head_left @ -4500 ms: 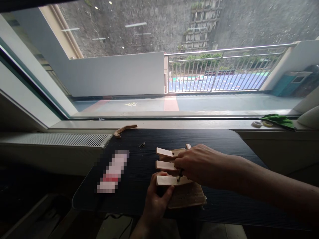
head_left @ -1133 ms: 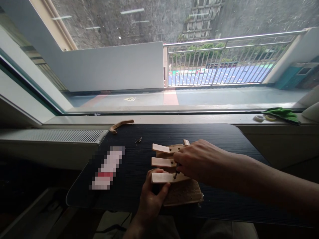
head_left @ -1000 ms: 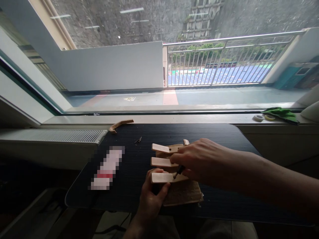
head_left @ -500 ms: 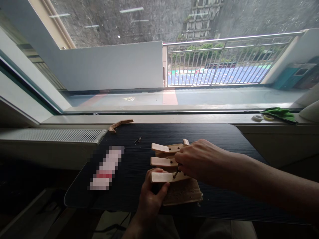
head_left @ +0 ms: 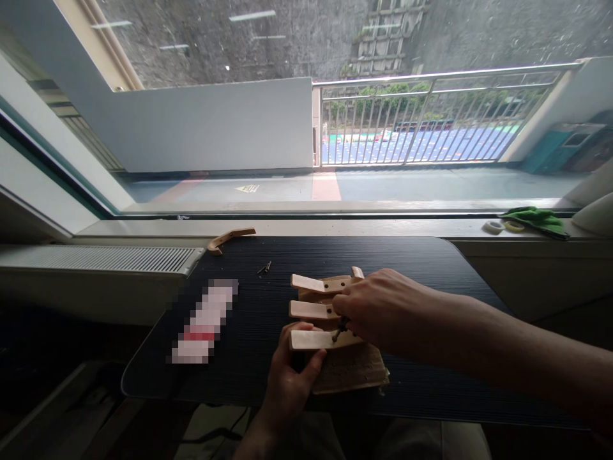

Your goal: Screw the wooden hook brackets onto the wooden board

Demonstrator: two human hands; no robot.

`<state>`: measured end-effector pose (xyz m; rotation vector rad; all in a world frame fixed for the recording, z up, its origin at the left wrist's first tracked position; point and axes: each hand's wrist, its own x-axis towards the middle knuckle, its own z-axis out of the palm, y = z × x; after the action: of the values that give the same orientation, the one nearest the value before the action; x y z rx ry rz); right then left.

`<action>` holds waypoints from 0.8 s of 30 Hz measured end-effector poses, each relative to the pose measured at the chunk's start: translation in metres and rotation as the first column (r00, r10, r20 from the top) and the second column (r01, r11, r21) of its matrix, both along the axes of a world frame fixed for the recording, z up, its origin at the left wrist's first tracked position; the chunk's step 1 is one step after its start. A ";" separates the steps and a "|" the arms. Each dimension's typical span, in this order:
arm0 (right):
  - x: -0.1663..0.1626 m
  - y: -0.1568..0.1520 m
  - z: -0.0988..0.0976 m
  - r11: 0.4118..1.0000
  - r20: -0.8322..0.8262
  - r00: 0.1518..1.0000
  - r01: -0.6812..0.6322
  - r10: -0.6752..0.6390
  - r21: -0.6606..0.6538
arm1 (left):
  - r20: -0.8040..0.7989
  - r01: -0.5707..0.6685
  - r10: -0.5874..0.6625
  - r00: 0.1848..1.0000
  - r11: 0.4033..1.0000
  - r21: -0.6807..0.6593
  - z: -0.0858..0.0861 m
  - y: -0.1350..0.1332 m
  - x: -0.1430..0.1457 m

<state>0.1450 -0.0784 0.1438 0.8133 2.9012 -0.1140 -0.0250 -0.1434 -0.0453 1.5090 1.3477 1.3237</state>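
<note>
A wooden rack piece (head_left: 352,374) with three flat wooden hooks lies on the black table (head_left: 421,268). My left hand (head_left: 292,377) grips the nearest wooden hook (head_left: 309,339), fingers curled round it. My right hand (head_left: 383,310) is closed over a small dark tool (head_left: 340,328), its tip pressed at the base of that nearest hook. Two more hooks (head_left: 309,297) stick out to the left just beyond.
A loose curved wooden hook (head_left: 230,238) lies at the table's far left corner. Small dark screws (head_left: 264,269) sit near it. A blurred white and red object (head_left: 205,321) lies left. Tape rolls (head_left: 500,226) and a green cloth (head_left: 534,219) rest on the window sill.
Hardly anything differs: both hands stay on the nearest hook, and my right hand has shifted only slightly around the tool.
</note>
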 end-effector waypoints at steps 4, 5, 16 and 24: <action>-0.003 -0.002 0.002 0.997 0.034 0.996 0.078 -0.079 0.027 | -0.014 -0.013 0.013 1.000 1.000 0.020 0.000 0.000 0.000; -0.004 -0.003 0.003 0.996 0.036 0.996 0.085 -0.086 0.033 | -0.017 -0.016 0.016 1.000 1.000 0.025 0.001 0.000 0.000; -0.008 -0.004 0.009 0.998 0.043 0.999 0.035 -0.033 -0.047 | 0.008 0.000 0.000 1.000 1.000 0.002 0.003 -0.001 0.000; -0.010 -0.007 0.012 0.998 0.088 0.994 0.069 -0.070 0.011 | 0.020 -0.006 0.006 1.000 1.000 -0.002 0.002 -0.001 0.000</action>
<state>0.1355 -0.0859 0.1556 0.8972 2.7934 -0.0706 -0.0253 -0.1442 -0.0434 1.4878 1.3407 1.3378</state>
